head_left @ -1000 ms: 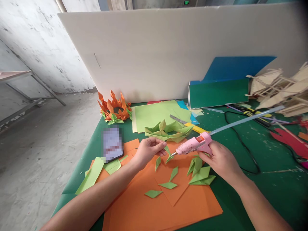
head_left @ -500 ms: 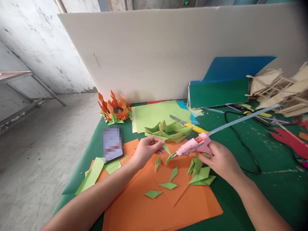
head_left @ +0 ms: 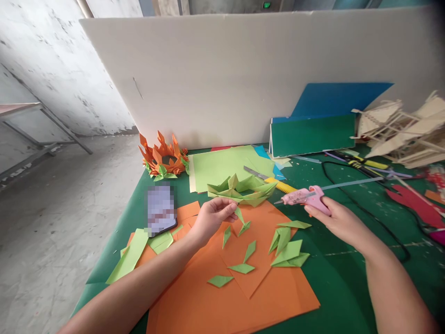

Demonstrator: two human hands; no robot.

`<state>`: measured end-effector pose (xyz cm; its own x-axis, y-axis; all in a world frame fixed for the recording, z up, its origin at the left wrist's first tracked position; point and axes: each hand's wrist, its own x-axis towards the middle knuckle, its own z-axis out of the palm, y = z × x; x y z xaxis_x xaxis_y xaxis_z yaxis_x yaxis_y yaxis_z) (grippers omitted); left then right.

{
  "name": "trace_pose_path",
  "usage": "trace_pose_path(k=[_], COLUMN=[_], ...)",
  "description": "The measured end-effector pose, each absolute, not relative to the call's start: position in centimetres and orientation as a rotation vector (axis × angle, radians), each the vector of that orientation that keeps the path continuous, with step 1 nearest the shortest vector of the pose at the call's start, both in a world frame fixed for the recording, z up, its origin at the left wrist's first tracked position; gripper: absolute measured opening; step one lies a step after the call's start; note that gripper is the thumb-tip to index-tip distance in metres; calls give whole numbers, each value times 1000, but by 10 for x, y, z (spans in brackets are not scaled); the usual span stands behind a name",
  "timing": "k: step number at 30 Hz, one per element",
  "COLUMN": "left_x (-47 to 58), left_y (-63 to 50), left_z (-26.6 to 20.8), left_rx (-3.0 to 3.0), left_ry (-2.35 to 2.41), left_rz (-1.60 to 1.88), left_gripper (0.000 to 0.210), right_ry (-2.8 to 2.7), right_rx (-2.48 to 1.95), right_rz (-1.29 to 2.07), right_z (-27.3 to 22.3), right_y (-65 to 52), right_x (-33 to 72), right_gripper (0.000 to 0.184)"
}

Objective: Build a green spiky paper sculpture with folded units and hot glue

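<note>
Between the thumb and fingers of my left hand (head_left: 217, 214) is a small green folded paper leaf (head_left: 240, 215), its lower end close to another green leaf (head_left: 244, 228). My right hand (head_left: 342, 222) grips a pink hot glue gun (head_left: 306, 197) by the handle; its nozzle points left, and a long glue stick (head_left: 354, 183) sticks out of the back. Behind my left hand sits a green folded paper ring (head_left: 243, 189). Several loose diamond-shaped leaves lie on orange paper (head_left: 271, 301), with larger green folded pieces (head_left: 288, 253) below the glue gun.
An orange and green paper crown (head_left: 163, 157) stands at the back left, behind a phone (head_left: 160, 208). A box cutter (head_left: 269, 179) lies on green sheets (head_left: 225, 162). Cables, red cut-outs (head_left: 413, 204) and a wooden model (head_left: 399, 130) occupy the right. A white board (head_left: 225, 83) rises behind.
My right hand has drawn the glue gun to the right and slightly up, away from the leaves. My left hand stays nearly in place with its leaf.
</note>
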<state>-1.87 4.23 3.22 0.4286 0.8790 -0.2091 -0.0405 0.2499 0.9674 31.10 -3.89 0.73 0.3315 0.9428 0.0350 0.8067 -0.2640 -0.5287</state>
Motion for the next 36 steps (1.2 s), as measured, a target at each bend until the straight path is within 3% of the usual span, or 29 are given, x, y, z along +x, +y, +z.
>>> trace_pose_path(k=[5, 12, 20, 28, 36], left_x=[-18, -21, -20, -20, -16], left_y=[42, 41, 34, 28, 27], left_z=[31, 26, 26, 24, 26], left_rx=[1151, 1185, 1198, 1154, 1095], left_ry=[921, 908, 788, 739, 751], left_rz=[777, 778, 860, 878, 867], left_gripper=[30, 31, 34, 37, 40], right_ry=[-1475, -1598, -1894, -1833, -1899], right_rx=[-2285, -2149, -1622, -1524, -1545], right_rz=[498, 18, 694, 1044, 932], right_z=[-4, 19, 85, 76, 72], right_y=[-37, -44, -18, -1, 0], right_x=[318, 291, 185, 163, 172], right_gripper=[49, 45, 21, 16, 19])
